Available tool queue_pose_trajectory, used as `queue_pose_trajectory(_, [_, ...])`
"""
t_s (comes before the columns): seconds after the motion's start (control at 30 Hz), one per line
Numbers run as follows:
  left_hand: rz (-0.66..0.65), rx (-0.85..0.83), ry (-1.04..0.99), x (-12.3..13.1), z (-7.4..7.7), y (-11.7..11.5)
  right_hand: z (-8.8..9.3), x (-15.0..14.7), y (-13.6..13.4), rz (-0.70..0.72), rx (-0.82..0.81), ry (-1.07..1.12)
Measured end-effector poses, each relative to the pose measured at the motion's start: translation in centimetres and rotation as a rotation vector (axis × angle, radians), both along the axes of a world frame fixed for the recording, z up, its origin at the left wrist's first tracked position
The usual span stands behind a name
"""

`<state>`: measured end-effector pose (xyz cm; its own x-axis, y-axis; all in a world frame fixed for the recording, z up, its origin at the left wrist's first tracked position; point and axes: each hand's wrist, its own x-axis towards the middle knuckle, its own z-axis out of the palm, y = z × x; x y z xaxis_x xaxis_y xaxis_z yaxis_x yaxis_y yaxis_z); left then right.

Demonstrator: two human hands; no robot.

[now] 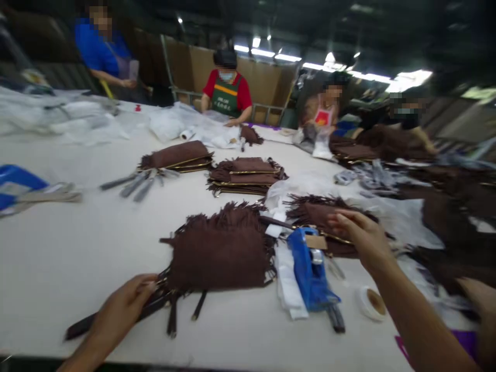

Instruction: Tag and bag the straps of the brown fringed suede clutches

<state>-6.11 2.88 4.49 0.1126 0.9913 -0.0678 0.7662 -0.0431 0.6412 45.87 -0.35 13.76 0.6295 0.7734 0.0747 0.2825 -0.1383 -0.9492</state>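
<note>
A brown fringed bag (pixel 222 256) lies flat on the white table (pixel 127 253) in front of me. At its lower left corner my left hand (pixel 126 305) is closed on a dark brown strap (pixel 83 325), where small metal fittings show. My right hand (pixel 362 237) is over a second pile of brown fringed bags (pixel 318 214), its fingers drawn together; blur hides whatever may be in them. Between the hands stands a blue tape dispenser (pixel 308 274), beside folded white paper (pixel 289 281).
Two more piles of brown bags (pixel 248 178) (pixel 180 155) lie further back, one with grey wrapped straps. A tape roll (pixel 374 304) rests at right, near another person's arm (pixel 480 305). Clear plastic (pixel 403 219) and brown goods crowd the right side. Several people work across the table.
</note>
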Motion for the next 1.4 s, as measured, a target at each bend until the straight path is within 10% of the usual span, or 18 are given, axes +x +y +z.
queue_pose_trajectory(0.23, [-0.211,0.289,0.248,1.4,-5.6,-1.5,-9.4,-19.1,-2.9,0.554,-0.206,-0.739])
queue_pose_trajectory(0.4, [-0.247,0.309,0.291,1.6,-5.4,-1.5,-13.5,-21.5,-3.0,0.485,-0.338,-1.039])
queue_pose_trajectory(0.67, [-0.201,0.075,0.286,-0.4,-1.1,-3.1,-12.8,-21.8,-3.7,0.593,-0.198,-1.179])
queue_pose_trajectory(0.9, [-0.173,-0.209,-0.198,-2.4,-1.5,-1.0,-12.8,-28.1,-2.7,0.709,-0.005,-1.277])
queue_pose_trajectory(1.2, [-0.313,0.233,0.215,-1.3,4.5,0.1,-10.4,-25.7,-2.0,0.670,0.104,-1.102])
queue_pose_trajectory(1.4, [-0.237,-0.436,-0.330,-2.2,2.4,-1.0,-11.3,-25.2,-2.9,0.779,-0.009,-0.972])
